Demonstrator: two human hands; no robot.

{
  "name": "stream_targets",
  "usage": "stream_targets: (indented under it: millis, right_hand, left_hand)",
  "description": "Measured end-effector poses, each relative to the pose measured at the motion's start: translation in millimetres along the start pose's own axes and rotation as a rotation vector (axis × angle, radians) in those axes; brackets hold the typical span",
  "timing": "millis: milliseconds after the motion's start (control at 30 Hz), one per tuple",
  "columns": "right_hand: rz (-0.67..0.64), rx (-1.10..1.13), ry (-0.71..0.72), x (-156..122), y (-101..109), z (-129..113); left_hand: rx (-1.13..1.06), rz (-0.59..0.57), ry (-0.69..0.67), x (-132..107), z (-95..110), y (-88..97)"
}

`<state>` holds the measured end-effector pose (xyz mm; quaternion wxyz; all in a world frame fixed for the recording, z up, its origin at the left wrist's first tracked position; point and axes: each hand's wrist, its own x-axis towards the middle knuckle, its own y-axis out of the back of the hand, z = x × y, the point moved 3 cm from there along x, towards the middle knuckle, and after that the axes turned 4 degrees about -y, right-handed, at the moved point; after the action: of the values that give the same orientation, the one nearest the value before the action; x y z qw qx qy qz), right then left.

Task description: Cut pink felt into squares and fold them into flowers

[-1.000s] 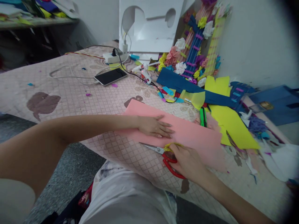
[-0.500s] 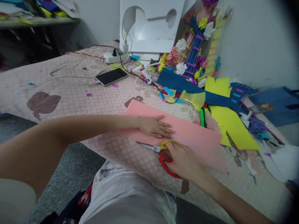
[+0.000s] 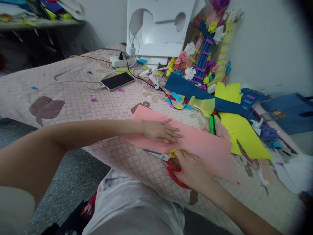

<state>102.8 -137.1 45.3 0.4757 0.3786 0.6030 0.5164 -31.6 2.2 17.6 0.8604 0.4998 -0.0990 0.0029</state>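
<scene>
A long sheet of pink paper [image 3: 202,138] lies on the patterned tablecloth in front of me. My left hand [image 3: 161,131] rests flat on it with the fingers spread. Close by, my right hand [image 3: 193,168] is closed round the handles of a pair of scissors [image 3: 173,165], which have red grips with yellow on one loop. Their blades point left along the paper's near edge, over the tablecloth. Part of the handles is hidden by my right fingers.
A phone [image 3: 117,81] on a cable, a power strip [image 3: 122,61] and a glue gun [image 3: 151,77] lie beyond the paper. To the right are a green box cutter [image 3: 212,124], yellow paper [image 3: 244,133] and a blue paper strip [image 3: 205,93]. Decorated paper guitars [image 3: 204,58] lean on the wall.
Almost nothing differs. The left hand has shifted very slightly left on the pink paper; the scissors and right hand keep their place.
</scene>
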Motion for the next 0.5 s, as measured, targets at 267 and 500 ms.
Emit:
stream_targets:
  millis: [267,500]
  right_hand:
    - [-0.001,-0.032,-0.005,5,-1,-5]
    - [-0.028,-0.065,0.033,10,2,-13]
  left_hand:
    - [0.011,-0.027,0.044,-31,1,3.1]
    - [0.030,-0.013,0.020,-30,0,1.1]
